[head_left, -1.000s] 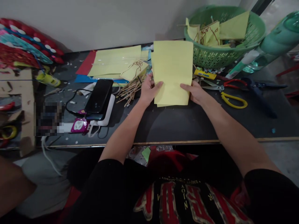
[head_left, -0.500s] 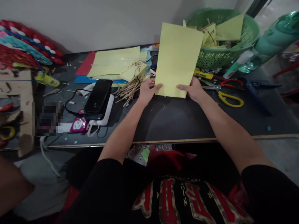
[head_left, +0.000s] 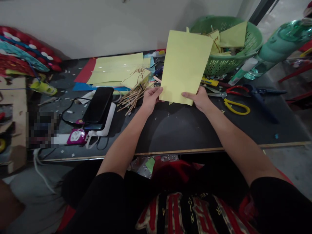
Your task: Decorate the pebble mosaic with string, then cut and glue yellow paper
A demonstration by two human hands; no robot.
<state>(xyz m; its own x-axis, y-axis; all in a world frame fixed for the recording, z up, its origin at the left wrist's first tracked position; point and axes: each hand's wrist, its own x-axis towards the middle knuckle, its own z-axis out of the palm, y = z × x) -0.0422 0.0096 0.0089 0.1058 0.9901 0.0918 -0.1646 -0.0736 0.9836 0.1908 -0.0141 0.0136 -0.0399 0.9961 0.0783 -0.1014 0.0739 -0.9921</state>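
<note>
A plain yellow sheet of paper (head_left: 186, 65) is held up above the table, tilted slightly to the right. My left hand (head_left: 151, 97) pinches its lower left edge between thumb and fingers. At the lower right edge, my right hand (head_left: 200, 97) grips it, thumb across the front and fingers hidden behind. A small strip of yellow shows under the sheet's bottom edge. Just left of my left hand lies a pile of thin wooden sticks (head_left: 134, 99), with a folded yellow paper piece (head_left: 136, 77) bearing brown lines on top.
A green basket (head_left: 219, 66) with paper pieces stands behind the sheet, beside a green bottle (head_left: 275, 48). Scissors with yellow and red handles (head_left: 237, 107) lie at right. A black phone (head_left: 98, 105) rests on a white power bank. Yellow sheets (head_left: 117, 68) are stacked at the back.
The view has shifted slightly, so the scene sits lower and further left. The left thumb has moved from the sheet's front to its edge. Both hands still hold the sheet.
</note>
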